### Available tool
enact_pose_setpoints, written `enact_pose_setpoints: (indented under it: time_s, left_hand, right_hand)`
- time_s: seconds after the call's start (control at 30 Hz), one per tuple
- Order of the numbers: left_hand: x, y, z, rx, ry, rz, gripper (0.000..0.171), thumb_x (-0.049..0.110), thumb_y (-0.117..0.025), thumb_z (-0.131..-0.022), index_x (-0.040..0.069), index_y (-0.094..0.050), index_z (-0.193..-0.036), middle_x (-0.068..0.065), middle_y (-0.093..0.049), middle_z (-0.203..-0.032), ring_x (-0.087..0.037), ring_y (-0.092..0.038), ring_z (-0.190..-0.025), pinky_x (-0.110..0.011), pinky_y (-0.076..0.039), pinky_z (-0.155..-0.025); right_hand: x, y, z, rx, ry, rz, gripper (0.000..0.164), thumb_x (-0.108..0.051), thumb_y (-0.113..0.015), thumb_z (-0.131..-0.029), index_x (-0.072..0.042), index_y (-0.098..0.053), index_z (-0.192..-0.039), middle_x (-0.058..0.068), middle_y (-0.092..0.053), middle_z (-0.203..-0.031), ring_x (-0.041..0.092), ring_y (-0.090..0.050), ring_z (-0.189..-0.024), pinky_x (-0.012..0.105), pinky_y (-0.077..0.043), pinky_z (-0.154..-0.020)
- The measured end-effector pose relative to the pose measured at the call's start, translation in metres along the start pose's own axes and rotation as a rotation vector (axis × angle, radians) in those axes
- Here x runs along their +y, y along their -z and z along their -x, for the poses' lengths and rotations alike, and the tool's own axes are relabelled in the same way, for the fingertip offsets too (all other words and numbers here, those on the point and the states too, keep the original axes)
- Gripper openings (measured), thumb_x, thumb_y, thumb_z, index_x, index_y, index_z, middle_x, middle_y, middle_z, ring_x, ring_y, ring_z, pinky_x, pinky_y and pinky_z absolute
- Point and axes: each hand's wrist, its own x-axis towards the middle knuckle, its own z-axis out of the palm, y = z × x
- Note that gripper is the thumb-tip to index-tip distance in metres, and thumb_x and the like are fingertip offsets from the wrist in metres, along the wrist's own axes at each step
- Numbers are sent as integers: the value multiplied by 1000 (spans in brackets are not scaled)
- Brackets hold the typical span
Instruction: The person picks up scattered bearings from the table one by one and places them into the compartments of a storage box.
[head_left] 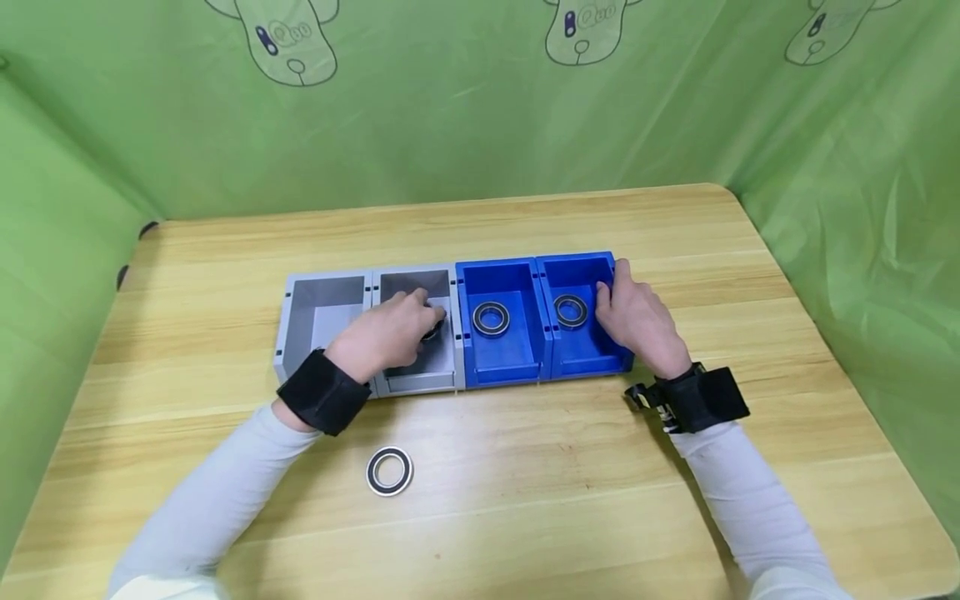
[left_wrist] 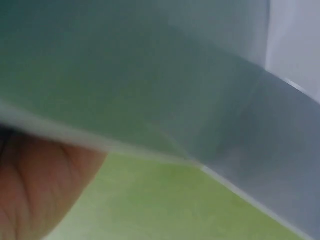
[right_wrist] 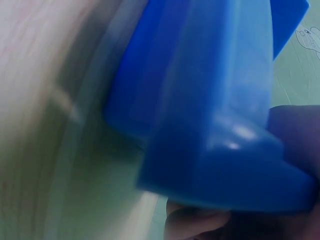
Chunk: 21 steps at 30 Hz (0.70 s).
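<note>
My left hand [head_left: 396,327] reaches into the second grey bin [head_left: 420,383] and pinches a ball bearing [head_left: 432,332], mostly covered by the fingers. In the left wrist view a grey bin wall [left_wrist: 265,135] fills much of the picture, with part of the hand at lower left. At the row's right end, my right hand [head_left: 639,318] grips the outer side wall of a blue bin [head_left: 588,367], thumb inside. That bin holds a bearing [head_left: 571,312] lying flat. Up close in the right wrist view, fingers [right_wrist: 195,222] show under the blue bin's edge.
Another bearing [head_left: 491,319] lies in the left blue bin [head_left: 502,375]. The first grey bin [head_left: 281,333] stands at the row's left end, joined side by side with the others. A loose bearing [head_left: 389,471] rests on the wooden table [head_left: 540,500] in front. Green cloth [head_left: 465,125] hangs behind.
</note>
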Motion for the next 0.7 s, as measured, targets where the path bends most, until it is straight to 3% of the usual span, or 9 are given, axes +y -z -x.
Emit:
enact_pose_setpoints:
  time_s: [0.1, 0.2, 0.33, 0.43, 0.57, 0.7]
  left_hand:
    - [0, 8, 9, 56, 2, 15, 44, -5, -70, -88, 2, -65, -131, -26, -61, -126, -37, -64, -106, -44, -59, -87]
    - [-1, 16, 22, 168, -50, -5, 35, -3, -67, -91, -1, -66, -126, -27, -63, -122, -37, -66, -105, -42, -60, -84]
    - [2, 21, 41, 335, -129, -55, 19, 1, -67, -93, -2, -68, -111, -20, -66, -105, -28, -67, -87, -33, -60, -69]
    - [9, 20, 58, 409, -161, -61, 11, 4, -72, -91, 2, -67, -100, -10, -62, -88, -18, -59, -68, -26, -54, -54]
    - [19, 11, 83, 370, -167, -46, 12, 11, -77, -88, 8, -66, -90, 0, -57, -75, -9, -51, -58, -21, -46, -47]
    - [30, -7, 107, 319, -157, -70, 20, 22, -82, -84, 10, -67, -92, 1, -60, -79, -9, -55, -63, -19, -45, -47]
  right_hand:
    - [0, -1, 0, -3, 0, 1, 47, -26, -34, -109, 10, -32, -138, 15, -47, -75, 29, -56, -59, 32, -36, -44]
    - [0, 0, 0, -4, 4, 6, 47, -26, -33, -109, 10, -31, -139, 14, -46, -75, 29, -56, -59, 32, -36, -45]
    - [1, 1, 0, -8, -2, 4, 47, -26, -33, -109, 10, -31, -138, 14, -46, -75, 29, -56, -59, 32, -37, -45]
    - [2, 2, 1, -10, -18, 6, 46, -26, -33, -109, 10, -31, -137, 17, -48, -77, 31, -57, -60, 33, -38, -45]
    - [2, 2, 1, -9, -26, 9, 43, -27, -34, -109, 9, -33, -134, 19, -51, -79, 32, -58, -62, 34, -40, -46]
    - [-1, 1, 0, -13, -8, -3, 44, -27, -33, -109, 9, -34, -133, 17, -48, -77, 31, -57, -61, 34, -38, -46]
